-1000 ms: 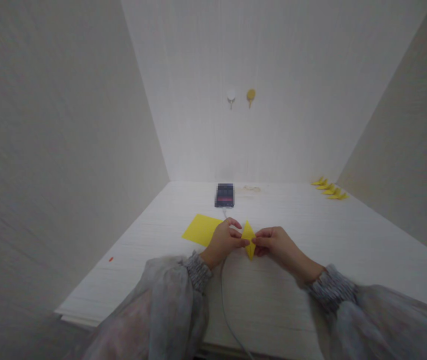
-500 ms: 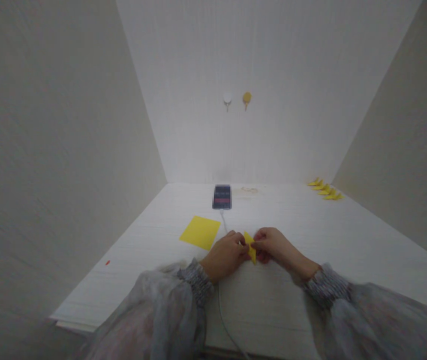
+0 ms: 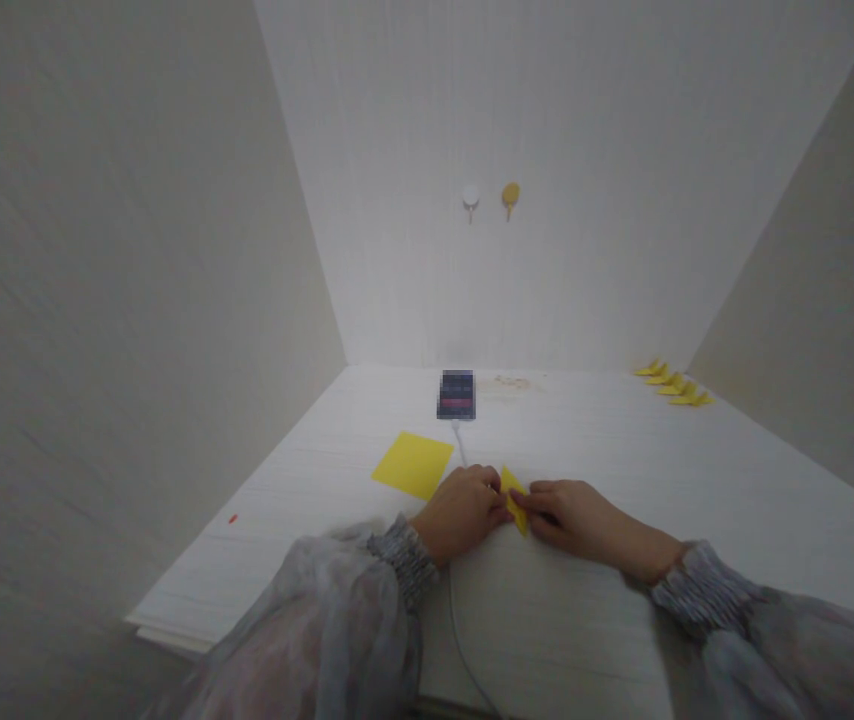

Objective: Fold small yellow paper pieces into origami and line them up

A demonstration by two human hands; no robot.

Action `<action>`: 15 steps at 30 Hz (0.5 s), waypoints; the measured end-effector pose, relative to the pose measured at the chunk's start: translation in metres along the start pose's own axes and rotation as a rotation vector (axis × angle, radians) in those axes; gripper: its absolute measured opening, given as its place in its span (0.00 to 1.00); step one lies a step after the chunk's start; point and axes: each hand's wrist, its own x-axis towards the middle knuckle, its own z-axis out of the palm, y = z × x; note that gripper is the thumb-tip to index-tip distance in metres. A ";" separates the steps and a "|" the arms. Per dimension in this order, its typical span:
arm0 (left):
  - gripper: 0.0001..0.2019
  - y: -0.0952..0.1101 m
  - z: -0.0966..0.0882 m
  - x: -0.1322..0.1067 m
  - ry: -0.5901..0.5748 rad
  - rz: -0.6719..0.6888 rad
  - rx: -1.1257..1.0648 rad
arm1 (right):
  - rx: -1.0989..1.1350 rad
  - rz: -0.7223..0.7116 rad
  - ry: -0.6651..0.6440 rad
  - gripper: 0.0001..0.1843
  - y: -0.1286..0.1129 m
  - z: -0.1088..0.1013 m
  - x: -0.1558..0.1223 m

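A small folded yellow paper piece (image 3: 515, 496) lies low on the white table (image 3: 697, 480) between my two hands. My left hand (image 3: 464, 510) is curled, its fingertips pinching the piece's left edge. My right hand (image 3: 573, 515) lies flatter on the table, its fingers pressing on the right side of the piece. A flat yellow square sheet (image 3: 413, 464) lies just beyond my left hand. Grey sheer sleeves cover both forearms.
A phone (image 3: 456, 394) lies at the back centre, its white cable (image 3: 459, 640) running toward me under my left wrist. Several folded yellow pieces (image 3: 673, 385) sit in a row at the back right corner. Two wall hooks (image 3: 490, 197) hang above. A red speck (image 3: 233, 519) lies left.
The folded piece was held up between both hands as a tall diamond; it has been lowered to the table and folded smaller, and my right hand now lies flatter on it.
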 end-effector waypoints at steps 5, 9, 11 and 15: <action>0.12 -0.001 0.001 0.000 0.016 -0.005 -0.025 | 0.040 0.006 -0.013 0.13 0.003 -0.002 -0.002; 0.13 -0.004 0.003 0.000 0.014 -0.026 -0.043 | 0.069 0.067 -0.020 0.11 0.002 -0.005 -0.001; 0.13 -0.005 0.004 -0.001 0.011 -0.034 -0.040 | 0.072 0.097 -0.022 0.10 0.000 -0.007 -0.001; 0.12 -0.005 0.005 -0.003 0.035 0.001 -0.013 | 0.057 0.089 -0.014 0.10 -0.003 -0.010 -0.001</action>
